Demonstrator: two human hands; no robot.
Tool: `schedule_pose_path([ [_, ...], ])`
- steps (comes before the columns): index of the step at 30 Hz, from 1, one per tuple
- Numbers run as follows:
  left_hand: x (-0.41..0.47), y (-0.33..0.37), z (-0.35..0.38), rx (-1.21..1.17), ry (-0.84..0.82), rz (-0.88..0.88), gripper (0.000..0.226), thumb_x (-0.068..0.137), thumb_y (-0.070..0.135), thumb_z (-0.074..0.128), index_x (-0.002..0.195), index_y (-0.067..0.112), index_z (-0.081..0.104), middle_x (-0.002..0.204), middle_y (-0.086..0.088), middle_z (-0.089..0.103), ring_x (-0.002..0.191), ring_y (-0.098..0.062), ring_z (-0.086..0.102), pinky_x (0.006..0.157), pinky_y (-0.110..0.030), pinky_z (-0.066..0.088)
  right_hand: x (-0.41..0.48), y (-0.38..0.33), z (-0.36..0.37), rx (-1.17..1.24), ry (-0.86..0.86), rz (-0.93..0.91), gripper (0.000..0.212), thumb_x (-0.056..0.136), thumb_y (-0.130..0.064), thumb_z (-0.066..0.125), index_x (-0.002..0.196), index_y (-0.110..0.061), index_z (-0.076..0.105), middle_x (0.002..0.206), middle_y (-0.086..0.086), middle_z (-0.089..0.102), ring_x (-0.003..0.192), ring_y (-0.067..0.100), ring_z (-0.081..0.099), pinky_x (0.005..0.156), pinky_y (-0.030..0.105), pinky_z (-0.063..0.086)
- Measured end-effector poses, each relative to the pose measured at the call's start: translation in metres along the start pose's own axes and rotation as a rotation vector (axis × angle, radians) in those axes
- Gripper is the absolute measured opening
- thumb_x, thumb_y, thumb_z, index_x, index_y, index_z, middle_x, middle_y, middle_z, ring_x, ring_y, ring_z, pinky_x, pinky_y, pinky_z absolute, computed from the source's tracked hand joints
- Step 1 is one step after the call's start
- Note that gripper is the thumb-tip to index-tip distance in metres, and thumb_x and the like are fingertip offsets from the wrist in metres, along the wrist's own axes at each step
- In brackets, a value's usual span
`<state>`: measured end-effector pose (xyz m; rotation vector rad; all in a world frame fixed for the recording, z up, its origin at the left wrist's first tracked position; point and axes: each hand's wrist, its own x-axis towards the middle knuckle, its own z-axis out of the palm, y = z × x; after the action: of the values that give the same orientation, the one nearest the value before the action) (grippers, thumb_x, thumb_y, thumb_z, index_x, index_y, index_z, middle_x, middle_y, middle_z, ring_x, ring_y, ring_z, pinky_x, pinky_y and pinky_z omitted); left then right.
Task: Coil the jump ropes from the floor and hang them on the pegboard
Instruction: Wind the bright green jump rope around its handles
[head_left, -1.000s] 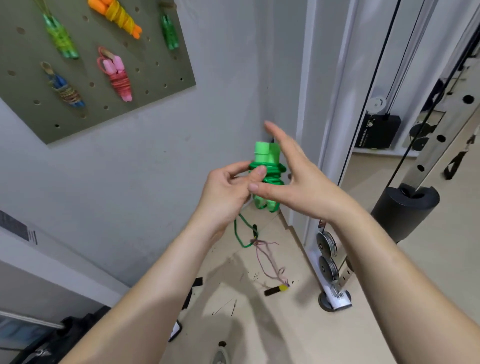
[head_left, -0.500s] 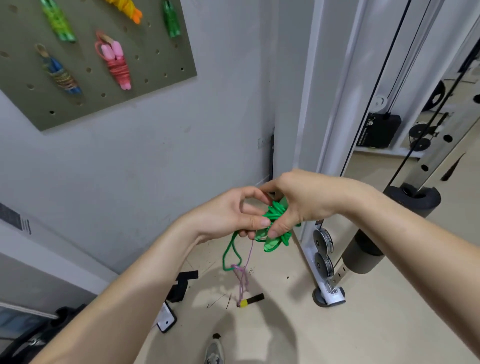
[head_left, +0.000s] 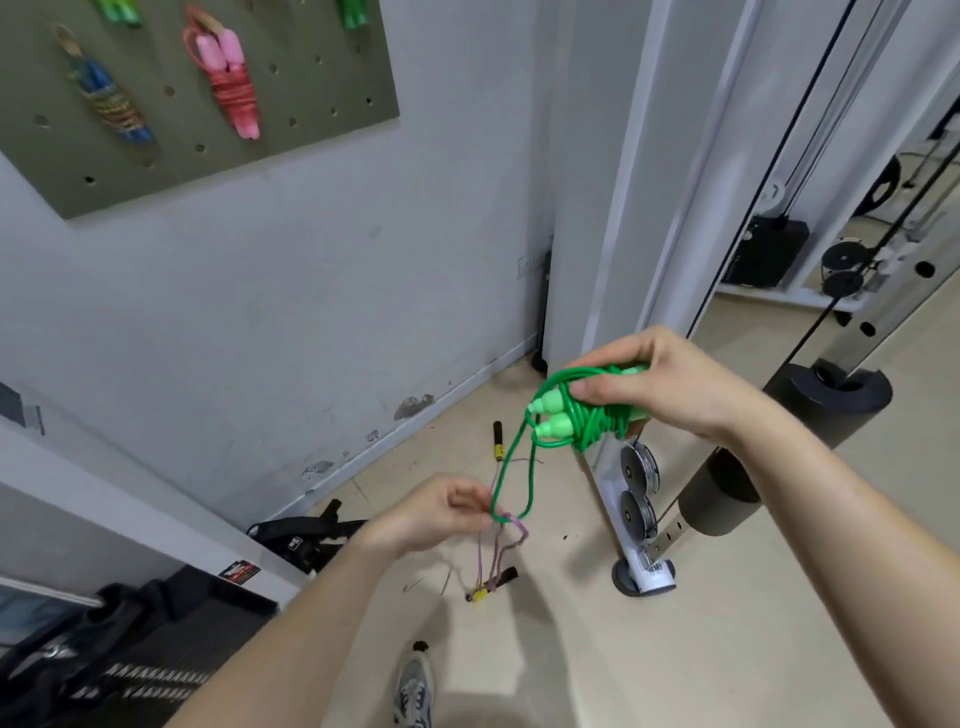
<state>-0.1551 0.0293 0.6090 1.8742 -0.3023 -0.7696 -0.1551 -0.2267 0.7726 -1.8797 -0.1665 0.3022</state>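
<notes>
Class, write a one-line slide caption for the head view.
The right hand grips the coiled green jump rope; the left hand pinches its dangling loop.

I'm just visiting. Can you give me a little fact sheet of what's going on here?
Right hand: grips the coiled green jump rope
Left hand: pinches its loose loop
Purple rope: uncoiled, trailing below the left hand
Pegboard: pink rope and blue rope hang coiled
Task stage: green jump rope not yet hung
</notes>
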Motion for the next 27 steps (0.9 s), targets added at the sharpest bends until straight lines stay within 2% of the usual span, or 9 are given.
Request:
schedule_pose_path([
  [3, 0.009, -0.036, 0.02, 0.257, 0.016, -0.07, 0.019, 0.078, 0.018, 0.068, 0.086, 0.035, 0.064, 0.092, 0.005, 0.066, 0.082, -0.005, 0.057, 0.077, -0.022, 0.046, 0.0, 0.002, -0.005, 0.202, 0.039, 0.002, 0.011, 0.075, -0.015, 0.074, 0.084, -0.017, 0.079, 0.071, 0.013, 0.07, 0.055, 0.025, 0.058, 0.046, 0.027, 0.05],
  [6, 0.03, -0.024, 0.03, 0.042, 0.214, 0.057, 0.046, 0.083, 0.015, 0.067, 0.109, 0.048, 0.049, 0.12, 0.014, 0.053, 0.099, -0.003, 0.055, 0.083, -0.014, 0.046, 0.001, 0.013, -0.01, 0.317, 0.052, 0.026, 0.022, 0.073, -0.018, 0.072, 0.092, -0.007, 0.077, 0.071, 0.016, 0.069, 0.051, 0.026, 0.059, 0.044, 0.027, 0.052],
  [8, 0.053, -0.007, 0.035, 0.041, 0.135, 0.103, 0.042, 0.083, 0.019, 0.067, 0.113, 0.046, 0.054, 0.123, 0.019, 0.056, 0.106, 0.0, 0.055, 0.089, -0.014, 0.044, 0.002, 0.021, -0.012, 0.382, 0.054, 0.044, 0.024, 0.074, -0.02, 0.068, 0.092, -0.006, 0.076, 0.07, 0.016, 0.068, 0.05, 0.026, 0.06, 0.045, 0.029, 0.052],
  [12, 0.076, 0.015, 0.04, 0.156, 0.127, 0.053, 0.006, 0.081, 0.012, 0.071, 0.082, 0.018, 0.073, 0.077, 0.008, 0.07, 0.072, -0.001, 0.063, 0.07, -0.014, 0.045, -0.007, 0.034, -0.02, 0.52, 0.108, 0.082, 0.028, 0.065, -0.019, 0.078, 0.09, -0.007, 0.075, 0.07, 0.015, 0.068, 0.051, 0.025, 0.061, 0.042, 0.028, 0.051],
  [14, 0.074, 0.021, 0.018, 0.112, 0.117, 0.0, 0.01, 0.085, 0.013, 0.067, 0.078, 0.009, 0.073, 0.065, 0.005, 0.069, 0.06, -0.003, 0.063, 0.064, -0.015, 0.046, -0.014, 0.046, -0.033, 0.481, 0.252, 0.154, 0.03, 0.066, -0.023, 0.076, 0.093, -0.008, 0.075, 0.072, 0.013, 0.069, 0.054, 0.024, 0.063, 0.042, 0.027, 0.051],
  [17, 0.068, 0.026, -0.037, -0.284, 0.412, -0.086, 0.019, 0.095, 0.011, 0.052, 0.082, 0.008, 0.065, 0.06, -0.002, 0.061, 0.046, -0.009, 0.06, 0.056, -0.023, 0.05, -0.025, 0.093, -0.056, 0.395, 0.613, 0.399, 0.019, 0.079, -0.022, 0.072, 0.094, -0.01, 0.072, 0.076, 0.012, 0.069, 0.052, 0.022, 0.063, 0.045, 0.027, 0.051],
  [21, 0.053, 0.003, -0.115, -0.991, 0.901, -0.118, 0.025, 0.095, 0.004, 0.043, 0.073, 0.015, 0.05, 0.038, 0.008, 0.035, 0.032, -0.005, 0.03, 0.037, -0.013, 0.026, -0.043, 0.162, -0.057, 0.558, 0.937, 0.704, 0.014, 0.084, -0.022, 0.069, 0.085, -0.01, 0.063, 0.067, 0.012, 0.069, 0.046, 0.024, 0.062, 0.04, 0.028, 0.051],
  [24, 0.041, -0.019, -0.134, -1.143, 0.992, -0.227, 0.03, 0.097, 0.01, 0.033, 0.071, 0.021, 0.044, 0.039, 0.01, 0.031, 0.028, -0.005, 0.024, 0.031, -0.014, 0.012, -0.042, 0.184, -0.04, 0.581, 1.023, 0.799, 0.015, 0.083, -0.02, 0.07, 0.077, -0.014, 0.058, 0.087, 0.016, 0.065, 0.056, 0.025, 0.058, 0.043, 0.029, 0.051],
  [27, 0.04, -0.01, -0.116, -1.025, 0.912, -0.172, 0.021, 0.097, 0.027, 0.042, 0.089, 0.023, 0.061, 0.056, 0.009, 0.05, 0.038, -0.005, 0.03, 0.033, -0.016, 0.017, -0.03, 0.186, -0.021, 0.632, 1.011, 0.781, 0.015, 0.083, -0.02, 0.071, 0.076, -0.015, 0.058, 0.08, 0.013, 0.062, 0.057, 0.025, 0.057, 0.034, 0.027, 0.049],
])
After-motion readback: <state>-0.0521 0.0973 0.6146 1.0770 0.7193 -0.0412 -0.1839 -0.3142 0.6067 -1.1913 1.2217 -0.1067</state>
